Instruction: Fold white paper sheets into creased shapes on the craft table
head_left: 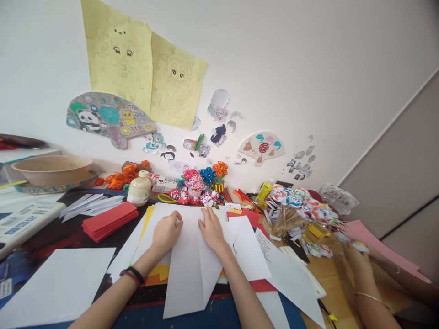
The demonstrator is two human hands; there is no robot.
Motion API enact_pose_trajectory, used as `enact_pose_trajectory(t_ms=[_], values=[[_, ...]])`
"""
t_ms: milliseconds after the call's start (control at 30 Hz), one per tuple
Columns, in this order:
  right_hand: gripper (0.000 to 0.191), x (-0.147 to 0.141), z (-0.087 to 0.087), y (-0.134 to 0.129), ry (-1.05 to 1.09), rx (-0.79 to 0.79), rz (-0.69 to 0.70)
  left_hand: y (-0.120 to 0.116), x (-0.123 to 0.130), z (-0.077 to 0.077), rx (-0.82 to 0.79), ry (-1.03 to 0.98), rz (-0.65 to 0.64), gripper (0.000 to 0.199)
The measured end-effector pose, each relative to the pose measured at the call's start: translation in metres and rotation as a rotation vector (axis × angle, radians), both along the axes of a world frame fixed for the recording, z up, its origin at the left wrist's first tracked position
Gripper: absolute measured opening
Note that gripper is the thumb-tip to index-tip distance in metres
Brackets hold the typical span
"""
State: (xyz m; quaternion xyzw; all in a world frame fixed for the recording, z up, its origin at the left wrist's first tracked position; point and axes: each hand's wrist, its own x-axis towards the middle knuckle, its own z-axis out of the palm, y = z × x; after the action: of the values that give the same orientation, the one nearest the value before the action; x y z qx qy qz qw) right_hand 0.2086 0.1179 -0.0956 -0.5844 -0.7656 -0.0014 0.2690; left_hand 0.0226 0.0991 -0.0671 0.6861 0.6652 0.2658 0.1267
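Observation:
In front of me a folded sheet of white paper [188,274] lies on a stack of other sheets, a lengthwise crease showing in its lower part. My left hand [168,232] is at the sheet's left edge, its fingers curled and the thumb close to the index finger; the other fingertips are hidden. On the right part of the same sheet my right hand [211,230] lies fairly flat, fingers stretched toward the far edge. Beneath are more white sheets [144,242] and yellow and orange paper [159,273].
Red paper strips [109,220], white strips [92,204] and a glue bottle [139,188] lie to the left. Crafted flowers [206,176] stand along the wall. At right are wooden sticks [286,219], printed sheets [288,269] and another person's hands [358,256].

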Motion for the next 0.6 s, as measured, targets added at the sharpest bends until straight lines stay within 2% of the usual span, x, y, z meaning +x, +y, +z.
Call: enact_pose_trajectory(t_ms=[333,600], values=[[0.045,0.001,-0.003,0.004,-0.052,-0.061,0.003,-0.001,-0.003,-0.005,0.043,-0.057,-0.061,0.012],[0.046,0.002,-0.003,0.003,-0.044,-0.044,-0.011,0.003,-0.003,-0.013,0.074,-0.116,-0.052,0.010]])
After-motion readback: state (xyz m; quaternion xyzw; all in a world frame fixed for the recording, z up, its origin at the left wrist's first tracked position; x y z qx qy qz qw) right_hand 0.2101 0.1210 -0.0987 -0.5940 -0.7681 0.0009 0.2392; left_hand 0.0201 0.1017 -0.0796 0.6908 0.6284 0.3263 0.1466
